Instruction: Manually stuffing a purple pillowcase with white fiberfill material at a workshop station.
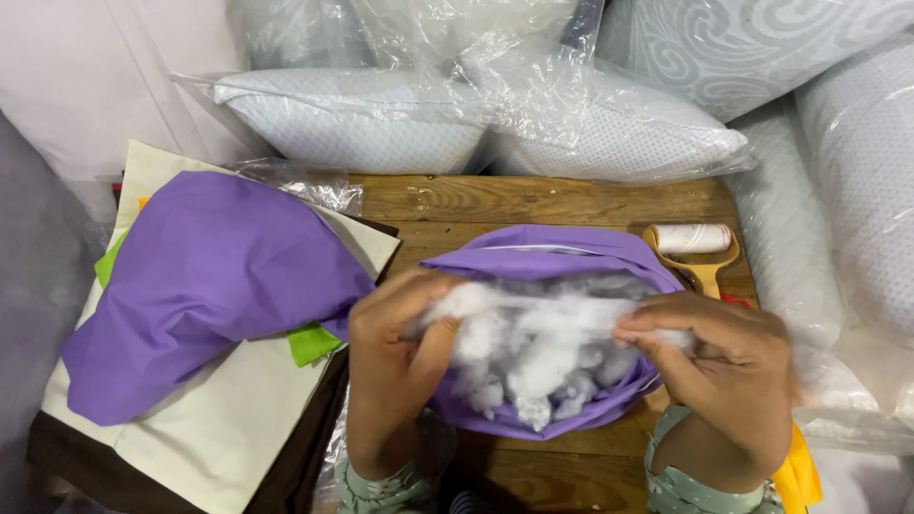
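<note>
My left hand (395, 347) and right hand (724, 357) pinched the stuffing (533, 343) shut-fingered: light, soft, compressible; I judged the cover (543, 252) rim the best grip.

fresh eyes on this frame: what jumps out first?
Centre frame, the left hand and right hand pinch a clump of white stuffing in the open mouth of a purple cover on the wooden table. Left lies loose purple fabric; bagged white pillows line the back.

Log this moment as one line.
left hand: grip on white stuffing | right hand: grip on stuffing | purple cover: open, filled
</note>
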